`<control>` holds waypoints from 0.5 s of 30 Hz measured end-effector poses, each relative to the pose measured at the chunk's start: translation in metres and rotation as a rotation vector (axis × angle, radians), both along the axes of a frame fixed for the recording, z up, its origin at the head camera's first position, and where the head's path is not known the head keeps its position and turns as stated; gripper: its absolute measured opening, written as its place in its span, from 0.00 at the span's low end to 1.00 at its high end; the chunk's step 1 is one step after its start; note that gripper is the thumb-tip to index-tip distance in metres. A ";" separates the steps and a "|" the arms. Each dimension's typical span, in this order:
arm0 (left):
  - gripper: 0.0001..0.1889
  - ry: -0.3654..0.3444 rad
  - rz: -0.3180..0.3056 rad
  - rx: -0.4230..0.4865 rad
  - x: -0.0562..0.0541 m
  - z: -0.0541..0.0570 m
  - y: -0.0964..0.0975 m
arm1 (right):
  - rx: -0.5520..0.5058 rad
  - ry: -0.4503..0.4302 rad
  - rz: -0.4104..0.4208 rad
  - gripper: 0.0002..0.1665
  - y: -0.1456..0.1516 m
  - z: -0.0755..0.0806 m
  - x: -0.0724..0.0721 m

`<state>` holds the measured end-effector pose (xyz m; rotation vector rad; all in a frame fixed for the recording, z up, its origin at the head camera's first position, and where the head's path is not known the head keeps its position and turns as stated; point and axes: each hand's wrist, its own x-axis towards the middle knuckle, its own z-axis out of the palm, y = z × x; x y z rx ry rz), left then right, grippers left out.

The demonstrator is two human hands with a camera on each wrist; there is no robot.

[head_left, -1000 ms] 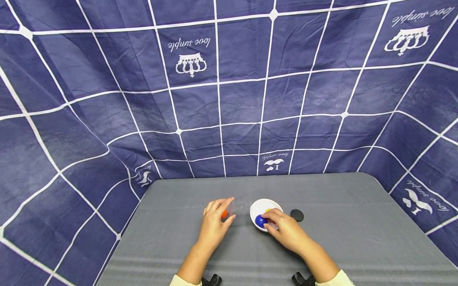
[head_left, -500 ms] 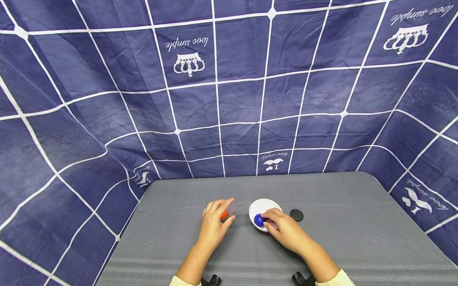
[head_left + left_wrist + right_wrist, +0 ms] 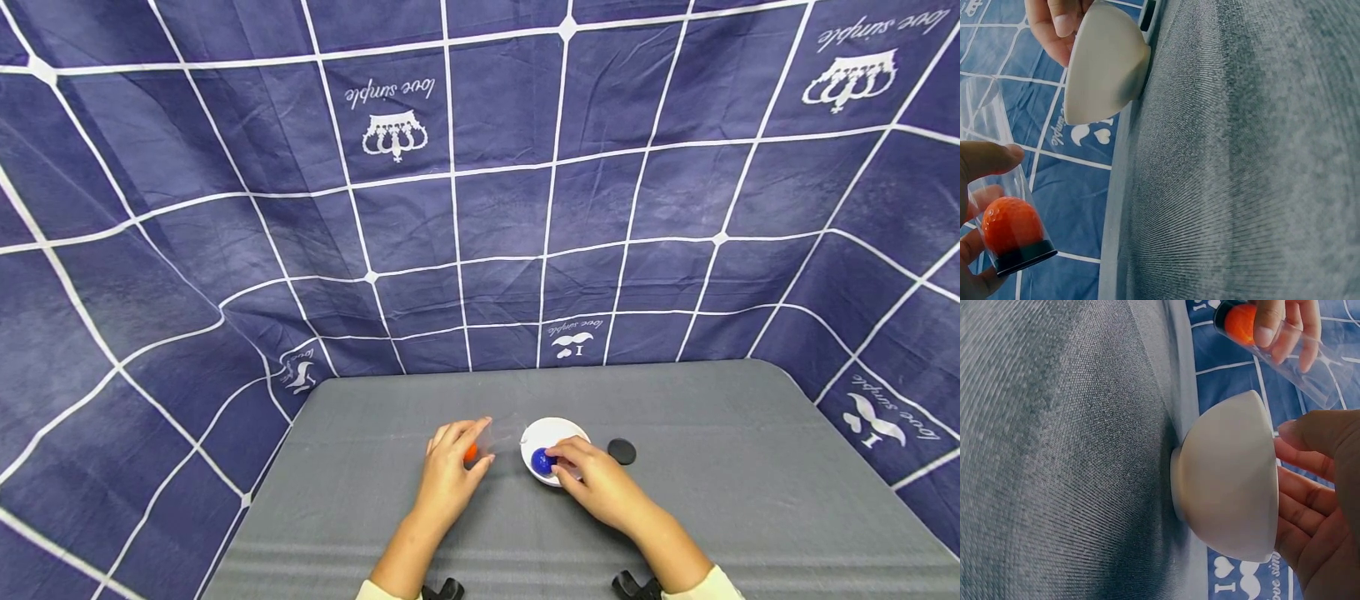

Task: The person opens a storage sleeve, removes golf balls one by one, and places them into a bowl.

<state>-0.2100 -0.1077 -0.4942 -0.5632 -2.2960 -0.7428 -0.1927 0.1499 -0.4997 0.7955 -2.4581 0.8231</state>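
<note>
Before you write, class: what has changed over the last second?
The yellow patch in the bowl no longer shows; nothing visibly taken up or let go. Unchanged: left hand gripping the clear tube, orange ball inside; right hand over the bowl, blue ball inside; black disc.

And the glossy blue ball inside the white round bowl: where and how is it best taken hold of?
Grip the glossy blue ball by opposite sides of its upper half, probably best from above through the open mouth of the white round bowl. It is round, and the bowl's wall hides it in both wrist views, so a sideways approach looks blocked.
</note>
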 end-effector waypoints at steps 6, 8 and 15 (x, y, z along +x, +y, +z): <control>0.33 -0.018 -0.001 -0.002 0.000 0.000 -0.001 | -0.011 -0.015 0.004 0.12 0.000 0.003 0.001; 0.33 -0.027 -0.002 -0.004 0.001 0.001 -0.001 | -0.022 -0.006 0.004 0.12 0.000 0.005 0.000; 0.33 -0.022 -0.017 -0.025 0.003 0.007 0.001 | -0.142 -0.007 0.022 0.14 0.002 0.013 -0.001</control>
